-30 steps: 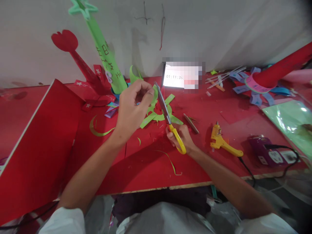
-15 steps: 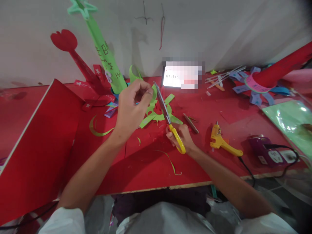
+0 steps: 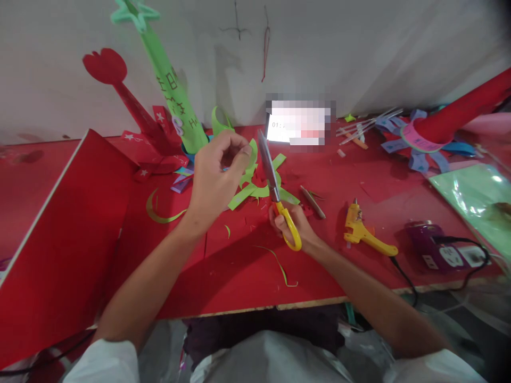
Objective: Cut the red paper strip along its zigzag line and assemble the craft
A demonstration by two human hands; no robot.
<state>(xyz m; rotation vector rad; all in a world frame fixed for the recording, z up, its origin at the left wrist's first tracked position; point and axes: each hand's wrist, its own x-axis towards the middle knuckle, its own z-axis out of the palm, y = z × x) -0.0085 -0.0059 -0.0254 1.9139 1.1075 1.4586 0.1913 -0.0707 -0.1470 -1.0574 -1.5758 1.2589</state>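
My left hand (image 3: 221, 173) is closed in a pinch on a small piece of green paper (image 3: 253, 151), most of it hidden behind the fingers. In my right hand (image 3: 297, 223) is a pair of scissors (image 3: 271, 175) with yellow handles, the blades pointing up and away from me, just right of the green piece. Beneath the hands, green paper strips (image 3: 244, 196) lie in a ring with arms spread outward. A curved green offcut (image 3: 154, 207) rests left of my left wrist, and a thin green sliver (image 3: 279, 263) is on the table near me.
On the red table (image 3: 235, 287), a yellow glue gun (image 3: 365, 234) and a purple power socket block (image 3: 433, 247) are at the right. A green lettered tube (image 3: 171, 90) stands at back left, near a red board (image 3: 75, 229). A lit screen (image 3: 297, 126) leans at the back.
The scissors have shifted slightly right, their tips now a little apart from the green paper. The right fingers have moved on the handles. My left hand has hardly moved.
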